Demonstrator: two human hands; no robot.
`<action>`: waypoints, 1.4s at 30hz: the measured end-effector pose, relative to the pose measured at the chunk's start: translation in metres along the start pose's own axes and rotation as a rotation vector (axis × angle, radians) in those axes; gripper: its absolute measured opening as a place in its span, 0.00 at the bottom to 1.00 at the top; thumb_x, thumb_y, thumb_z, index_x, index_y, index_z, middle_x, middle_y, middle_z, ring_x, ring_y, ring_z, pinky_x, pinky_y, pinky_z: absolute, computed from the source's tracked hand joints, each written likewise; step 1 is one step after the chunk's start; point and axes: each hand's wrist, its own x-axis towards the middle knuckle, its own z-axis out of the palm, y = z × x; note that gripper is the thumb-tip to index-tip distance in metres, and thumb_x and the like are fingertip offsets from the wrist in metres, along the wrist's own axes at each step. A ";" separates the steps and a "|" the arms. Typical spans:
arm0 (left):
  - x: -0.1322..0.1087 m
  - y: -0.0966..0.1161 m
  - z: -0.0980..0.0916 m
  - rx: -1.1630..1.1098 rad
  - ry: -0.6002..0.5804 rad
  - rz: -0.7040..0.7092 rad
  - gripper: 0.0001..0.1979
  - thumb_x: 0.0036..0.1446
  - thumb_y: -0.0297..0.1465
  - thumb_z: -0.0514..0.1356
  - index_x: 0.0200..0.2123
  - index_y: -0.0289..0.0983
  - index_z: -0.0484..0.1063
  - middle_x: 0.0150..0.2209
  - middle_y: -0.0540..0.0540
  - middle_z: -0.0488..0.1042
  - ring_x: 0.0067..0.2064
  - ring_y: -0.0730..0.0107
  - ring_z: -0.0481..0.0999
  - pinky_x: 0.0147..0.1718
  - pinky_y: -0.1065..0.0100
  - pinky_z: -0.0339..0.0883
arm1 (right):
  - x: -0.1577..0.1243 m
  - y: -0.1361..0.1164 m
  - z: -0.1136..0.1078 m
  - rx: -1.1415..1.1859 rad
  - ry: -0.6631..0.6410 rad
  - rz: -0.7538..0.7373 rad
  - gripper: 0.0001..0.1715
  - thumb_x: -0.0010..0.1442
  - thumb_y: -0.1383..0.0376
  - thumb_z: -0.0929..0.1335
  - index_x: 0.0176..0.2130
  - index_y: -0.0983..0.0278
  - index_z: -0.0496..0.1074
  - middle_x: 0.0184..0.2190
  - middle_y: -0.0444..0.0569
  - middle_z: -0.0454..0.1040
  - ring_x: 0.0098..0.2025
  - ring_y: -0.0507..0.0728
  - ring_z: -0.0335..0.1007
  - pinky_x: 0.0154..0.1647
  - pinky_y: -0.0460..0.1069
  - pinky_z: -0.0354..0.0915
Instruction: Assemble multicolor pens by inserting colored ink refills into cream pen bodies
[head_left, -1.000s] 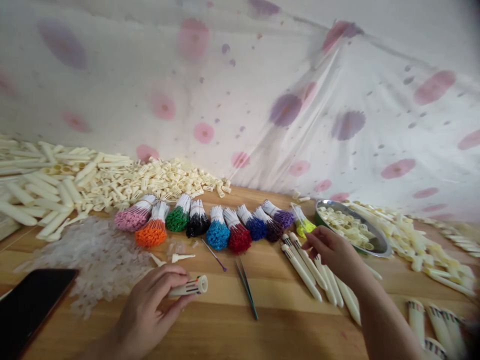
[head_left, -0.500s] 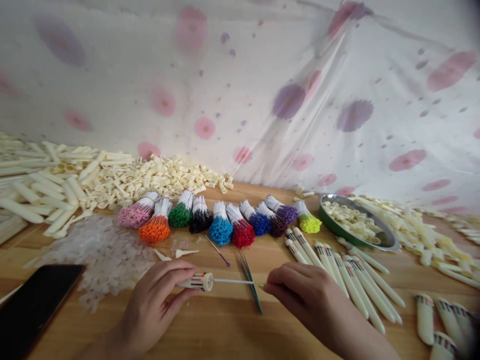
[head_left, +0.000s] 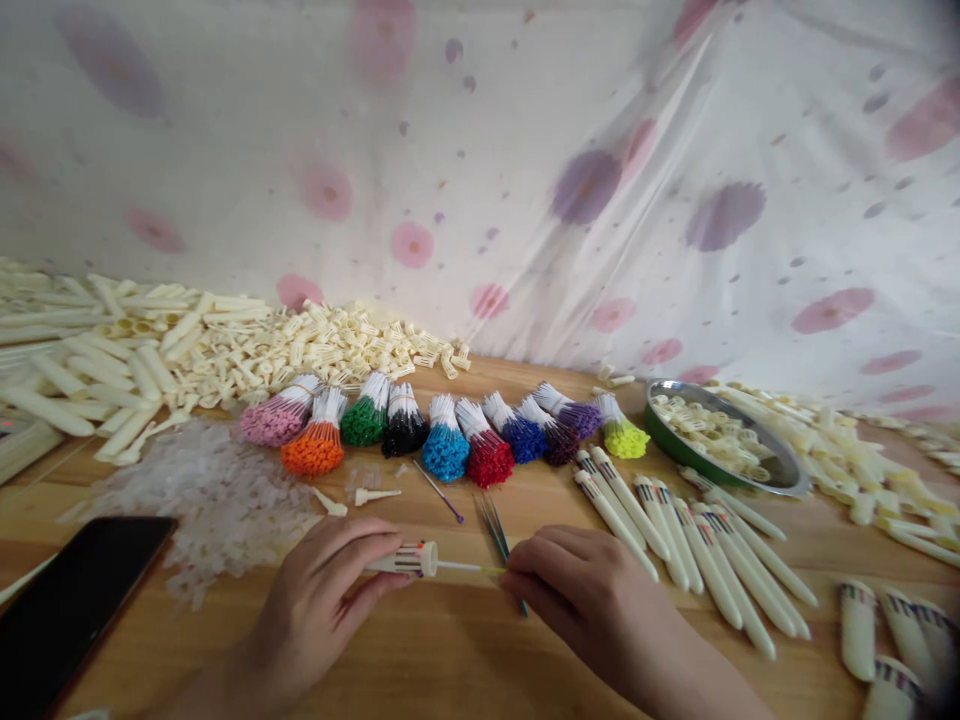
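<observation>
At the near edge of the wooden bench [head_left: 450, 670], a person's left hand [head_left: 322, 600] curls around a cream pen barrel [head_left: 405, 560], thumb and fingers closed on its striped body. The barrel lies almost level, its long axis running left to right along the bench edge, and its round open end faces right. The right hand [head_left: 585, 590] pinches a thin white refill [head_left: 461, 567] between closed fingertips; the refill lies in line with the barrel, its left end meeting the open mouth.

Slim metal tweezers [head_left: 495, 525] lie flat on the wood just behind the refill, partly covered by the right hand. Further back, a row of banded refill bundles [head_left: 442, 445] fans out with pink, orange, green, black, blue, red, purple and yellow ends. A loose purple refill [head_left: 439, 492] rests in front of them. Right of the hands, finished pens [head_left: 675, 530] lie side by side, smooth and tapered. A metal bowl [head_left: 664, 440], green outside, holds small cream parts towards the right edge. A drift of clear plastic bits [head_left: 202, 500] spreads to the left, beside a black phone [head_left: 75, 600] at the near left corner. Cream parts [head_left: 322, 345] are heaped along the far edge against a flowered sheet [head_left: 525, 150].
</observation>
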 end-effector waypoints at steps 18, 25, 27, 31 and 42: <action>0.003 0.002 -0.001 -0.025 -0.004 0.059 0.09 0.62 0.33 0.54 0.39 0.38 0.73 0.32 0.46 0.80 0.33 0.70 0.79 0.33 0.71 0.72 | 0.002 -0.003 -0.001 -0.050 0.013 -0.064 0.20 0.67 0.65 0.56 0.28 0.64 0.67 0.22 0.46 0.68 0.23 0.51 0.63 0.24 0.45 0.57; 0.006 0.006 -0.001 -0.009 -0.018 0.086 0.09 0.62 0.33 0.54 0.37 0.36 0.73 0.32 0.47 0.80 0.32 0.71 0.79 0.33 0.72 0.72 | 0.003 -0.004 0.002 -0.065 -0.009 -0.098 0.18 0.67 0.67 0.56 0.28 0.64 0.66 0.22 0.44 0.68 0.23 0.50 0.62 0.24 0.45 0.55; 0.006 0.006 -0.001 -0.006 -0.018 0.086 0.10 0.62 0.33 0.54 0.37 0.37 0.73 0.32 0.47 0.80 0.32 0.71 0.79 0.33 0.72 0.73 | 0.004 -0.004 0.003 -0.062 -0.004 -0.089 0.17 0.67 0.66 0.57 0.29 0.64 0.66 0.22 0.44 0.68 0.23 0.51 0.62 0.24 0.45 0.55; 0.005 0.004 -0.001 -0.010 -0.011 0.058 0.09 0.61 0.34 0.55 0.38 0.38 0.73 0.32 0.48 0.80 0.32 0.71 0.79 0.33 0.71 0.73 | 0.004 -0.004 0.004 -0.054 -0.021 -0.074 0.14 0.66 0.66 0.59 0.30 0.64 0.67 0.23 0.44 0.69 0.24 0.51 0.63 0.25 0.45 0.56; 0.003 0.005 -0.001 -0.035 -0.021 0.038 0.09 0.62 0.34 0.54 0.39 0.38 0.72 0.33 0.47 0.79 0.34 0.71 0.79 0.34 0.71 0.73 | 0.001 -0.001 0.009 -0.026 -0.009 -0.088 0.17 0.67 0.65 0.57 0.30 0.64 0.67 0.23 0.45 0.69 0.23 0.51 0.62 0.25 0.46 0.55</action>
